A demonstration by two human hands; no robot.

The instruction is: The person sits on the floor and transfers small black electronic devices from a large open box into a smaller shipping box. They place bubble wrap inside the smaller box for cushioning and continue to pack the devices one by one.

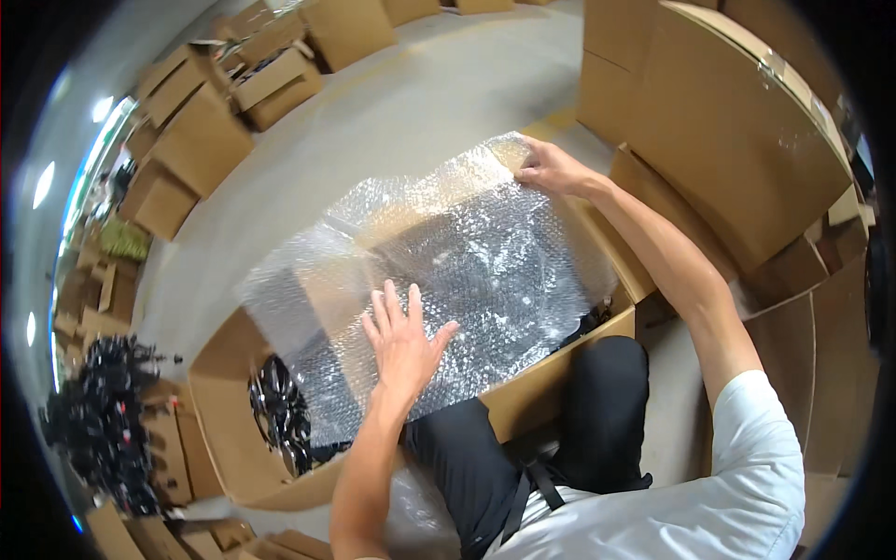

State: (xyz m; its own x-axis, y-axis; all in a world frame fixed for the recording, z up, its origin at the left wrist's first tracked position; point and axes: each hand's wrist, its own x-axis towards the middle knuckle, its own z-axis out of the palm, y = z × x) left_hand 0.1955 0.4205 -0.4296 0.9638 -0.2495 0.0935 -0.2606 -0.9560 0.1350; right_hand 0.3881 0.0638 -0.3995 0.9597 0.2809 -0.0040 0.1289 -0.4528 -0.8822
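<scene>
A large open cardboard box [551, 373] lies in front of my knees with a sheet of clear bubble wrap [467, 252] spread over its contents. My left hand [403, 336] lies flat, fingers apart, on the near middle of the sheet. My right hand [551, 170] pinches the far right corner of the bubble wrap at the box's far edge. Black round parts [280, 411] show in the box's left end where the sheet does not cover them; the rest of the contents is hidden under the wrap.
Tall cardboard boxes [728, 131] stand close on my right. More cartons [205, 131], some open, line the far left of the grey concrete floor [401, 112]. A pile of black parts [98, 420] lies at the left on flattened cardboard.
</scene>
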